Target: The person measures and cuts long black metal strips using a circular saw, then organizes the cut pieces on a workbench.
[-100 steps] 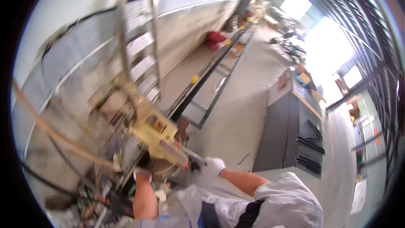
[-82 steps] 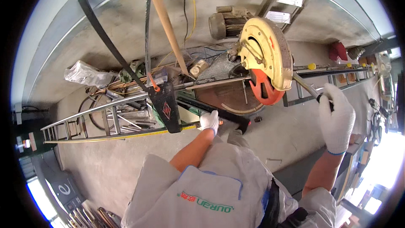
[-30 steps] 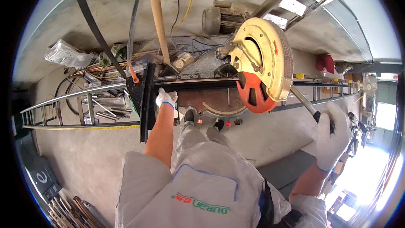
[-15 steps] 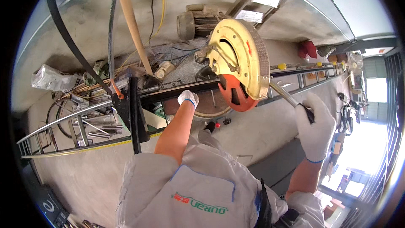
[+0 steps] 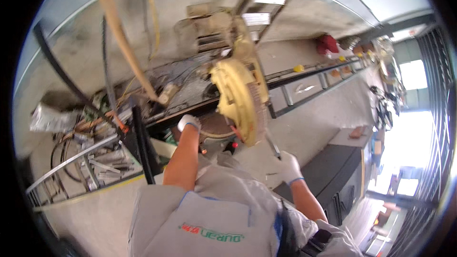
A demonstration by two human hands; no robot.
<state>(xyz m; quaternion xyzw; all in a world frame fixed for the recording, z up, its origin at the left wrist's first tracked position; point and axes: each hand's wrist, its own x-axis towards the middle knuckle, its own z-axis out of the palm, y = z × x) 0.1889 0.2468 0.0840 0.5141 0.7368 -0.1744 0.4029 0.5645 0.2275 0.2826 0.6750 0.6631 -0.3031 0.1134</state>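
Note:
In a white knitted glove, my right hand is closed round the handle of a cut-off saw. The saw's yellow blade guard is swung low over the base and smeared by motion; its blade is hidden. To the left, my gloved left hand is closed at a long dark metal bar beside the saw. Its fingertips are out of sight behind the knuckles. Below the bar, the saw's round base shows in part.
Behind the saw sits a dusty motor. A ladder-like metal frame runs away to the right. Metal offcuts and rods lie at the left, near a dark upright post. A dark cabinet stands at the right.
The saw head has swung down, and my right hand has come lower and closer to my body with the handle. My left hand stays by the bar. The whole view has shifted.

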